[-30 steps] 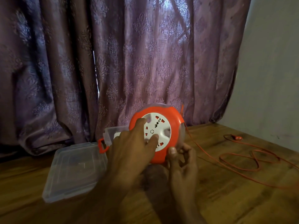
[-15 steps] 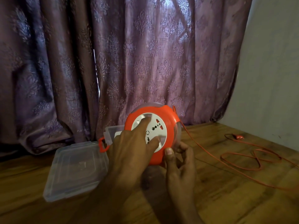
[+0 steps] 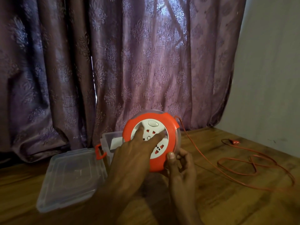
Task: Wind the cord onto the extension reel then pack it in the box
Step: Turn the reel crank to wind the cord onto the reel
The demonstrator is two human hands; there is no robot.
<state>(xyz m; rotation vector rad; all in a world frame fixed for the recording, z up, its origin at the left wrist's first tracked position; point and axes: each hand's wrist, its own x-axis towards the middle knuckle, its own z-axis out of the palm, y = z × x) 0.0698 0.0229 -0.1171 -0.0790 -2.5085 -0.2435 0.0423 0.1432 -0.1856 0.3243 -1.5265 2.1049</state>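
The extension reel stands on edge just right of centre, my right hand gripping its lower rim while my left hand's straight fingers press the white face to turn it. I should crank evenly — the cord lies looped at right on the tabletop, so slack must feed without kinking; the box waits open behind, left of centre.
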